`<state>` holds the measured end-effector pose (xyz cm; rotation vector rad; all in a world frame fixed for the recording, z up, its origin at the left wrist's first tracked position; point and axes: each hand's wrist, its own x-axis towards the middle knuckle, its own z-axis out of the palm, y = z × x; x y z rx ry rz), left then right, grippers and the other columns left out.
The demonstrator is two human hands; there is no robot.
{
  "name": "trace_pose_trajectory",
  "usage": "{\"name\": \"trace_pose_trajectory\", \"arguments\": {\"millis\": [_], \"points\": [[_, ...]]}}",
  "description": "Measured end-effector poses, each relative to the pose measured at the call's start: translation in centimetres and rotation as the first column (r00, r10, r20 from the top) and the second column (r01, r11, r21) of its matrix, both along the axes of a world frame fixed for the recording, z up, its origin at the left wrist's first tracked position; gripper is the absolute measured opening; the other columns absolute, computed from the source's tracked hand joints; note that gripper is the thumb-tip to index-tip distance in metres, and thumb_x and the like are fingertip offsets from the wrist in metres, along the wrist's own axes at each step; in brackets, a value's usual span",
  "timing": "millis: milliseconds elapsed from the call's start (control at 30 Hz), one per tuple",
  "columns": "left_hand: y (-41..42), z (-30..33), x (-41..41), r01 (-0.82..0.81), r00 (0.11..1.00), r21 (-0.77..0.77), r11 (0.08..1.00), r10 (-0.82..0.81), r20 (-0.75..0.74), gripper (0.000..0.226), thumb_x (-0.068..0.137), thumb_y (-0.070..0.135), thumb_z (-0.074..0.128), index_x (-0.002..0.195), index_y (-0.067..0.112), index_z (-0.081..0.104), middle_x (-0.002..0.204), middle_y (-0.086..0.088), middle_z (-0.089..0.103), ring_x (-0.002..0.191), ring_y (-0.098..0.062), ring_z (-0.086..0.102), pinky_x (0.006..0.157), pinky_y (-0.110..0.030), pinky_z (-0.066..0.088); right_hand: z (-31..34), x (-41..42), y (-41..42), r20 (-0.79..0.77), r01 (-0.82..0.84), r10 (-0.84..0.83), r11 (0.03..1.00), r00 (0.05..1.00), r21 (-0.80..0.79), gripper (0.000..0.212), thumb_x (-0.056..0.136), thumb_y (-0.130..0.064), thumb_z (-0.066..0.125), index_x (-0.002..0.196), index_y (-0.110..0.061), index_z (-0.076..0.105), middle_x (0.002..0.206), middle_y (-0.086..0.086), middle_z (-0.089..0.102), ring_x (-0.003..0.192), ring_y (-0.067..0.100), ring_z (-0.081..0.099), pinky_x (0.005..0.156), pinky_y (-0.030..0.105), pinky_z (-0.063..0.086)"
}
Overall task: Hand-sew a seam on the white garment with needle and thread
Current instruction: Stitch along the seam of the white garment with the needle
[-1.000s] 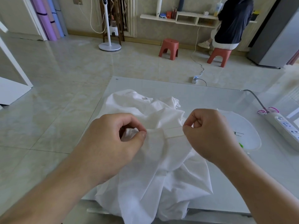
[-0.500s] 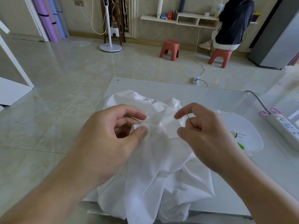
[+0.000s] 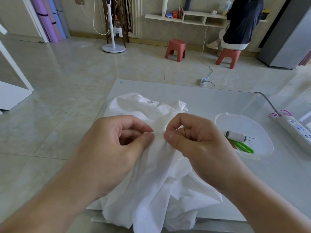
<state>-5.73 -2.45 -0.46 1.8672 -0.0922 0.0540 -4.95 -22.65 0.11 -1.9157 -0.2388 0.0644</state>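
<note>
Head view. White garment (image 3: pixel 151 182) lies bunched on the glassy table (image 3: pixel 218 101), its near part hanging over the front edge. Left hand (image 3: pixel 114 148): grip pinching a fold of cloth between thumb and forefinger. Right hand (image 3: pixel 196 140): grip pinching the same fold just beside it, with a thin dark needle (image 3: pixel 185 132) tucked behind the fingers. Thread not discernible.

Judgement: fabric is thin, light, soft, creases readily; best held close on both sides of the stitch line, kept taut.

Clear plastic container (image 3: pixel 262 132) to the right holds a white thread spool (image 3: pixel 235 136) and green-handled scissors (image 3: pixel 242 147).
</note>
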Motion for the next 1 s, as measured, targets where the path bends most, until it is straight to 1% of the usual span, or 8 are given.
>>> {"name": "trace_pose_trajectory", "arguments": {"millis": [133,233,333,433,633,800,900,1000], "points": [[0.0,0.1,-0.1,-0.027,0.999,0.013,1.000,0.027,0.024,0.010,0.092,0.030,0.079,0.089,0.039,0.078,0.077,0.006,0.079,0.076,-0.014,0.076,0.080,-0.044,0.060,0.4,-0.3,-0.3,-0.099,0.009,-0.001,0.997,0.995,0.080,0.010,0.101,-0.016,0.058,0.095,-0.014,0.065,0.061,0.002,0.036,0.057,0.017,0.031,0.050,0.020,0.030],[0.2,0.3,-0.1,-0.026,0.999,0.022,0.999,0.026,0.024,0.008,0.090,0.033,0.075,0.088,0.040,0.077,0.080,0.009,0.079,0.080,-0.010,0.076,0.080,-0.035,0.055,0.7,-0.4,-0.6,-0.173,0.051,-0.017,0.979,0.985,0.197,0.017,0.099,-0.004,0.045,0.089,-0.008,0.057,0.062,0.000,0.038,0.056,0.015,0.031,0.047,0.017,0.030],[0.2,0.3,-0.2,-0.029,0.999,0.025,0.999,0.028,0.031,0.009,0.091,0.032,0.074,0.088,0.040,0.077,0.080,0.009,0.079,0.080,-0.009,0.075,0.079,-0.033,0.054,0.9,-0.6,-0.4,-0.141,0.066,-0.044,0.986,0.989,0.153,0.026,0.103,-0.003,0.045,0.078,-0.011,0.051,0.061,0.000,0.041,0.058,0.017,0.033,0.051,0.021,0.031],[0.1,0.3,-0.1,-0.042,0.999,0.035,0.999,0.041,0.032,0.012,0.094,0.030,0.074,0.086,0.039,0.076,0.080,0.009,0.079,0.078,-0.009,0.074,0.077,-0.032,0.054,0.5,-0.6,-0.1,-0.110,0.066,-0.053,0.991,0.992,0.113,0.024,0.104,-0.008,0.049,0.083,-0.015,0.057,0.059,-0.001,0.043,0.057,0.018,0.034,0.053,0.025,0.031],[0.0,0.3,-0.1,-0.048,0.998,0.031,0.998,0.047,0.039,0.011,0.093,0.031,0.074,0.087,0.040,0.076,0.079,0.010,0.079,0.077,-0.008,0.074,0.077,-0.032,0.051,-0.3,-0.5,0.5,-0.048,0.089,-0.080,0.973,0.996,0.214,0.020,0.098,-0.011,0.063,0.078,-0.015,0.064,0.050,-0.008,0.047,0.050,0.015,0.038,0.054,0.031,0.032],[0.0,0.2,-0.1,-0.048,0.998,0.003,0.999,0.048,0.049,0.013,0.094,0.027,0.074,0.089,0.039,0.077,0.076,0.008,0.080,0.075,-0.012,0.076,0.079,-0.039,0.054,-0.1,-0.8,0.7,-0.055,0.088,-0.076,0.963,0.996,0.255,0.014,0.090,-0.018,0.071,0.078,-0.012,0.067,0.050,0.002,0.040,0.053,0.024,0.028,0.053,0.038,0.024],[0.0,0.2,0.0,-0.047,0.998,-0.001,0.999,0.047,0.052,0.013,0.095,0.026,0.076,0.089,0.039,0.077,0.075,0.007,0.080,0.074,-0.013,0.075,0.079,-0.040,0.054,0.1,-1.1,0.7,-0.071,0.077,-0.064,0.978,0.995,0.193,0.019,0.099,-0.018,0.069,0.080,-0.015,0.065,0.052,0.005,0.035,0.056,0.027,0.024,0.055,0.045,0.021],[0.0,0.2,-0.1,-0.040,0.998,0.007,0.999,0.039,0.056,0.010,0.093,0.031,0.081,0.089,0.039,0.077,0.074,0.007,0.080,0.072,-0.012,0.074,0.079,-0.040,0.053,0.2,-1.3,0.8,-0.093,0.060,-0.046,0.986,0.995,0.155,0.023,0.101,-0.021,0.065,0.080,-0.013,0.062,0.054,0.005,0.036,0.055,0.023,0.027,0.052,0.037,0.024]]}}
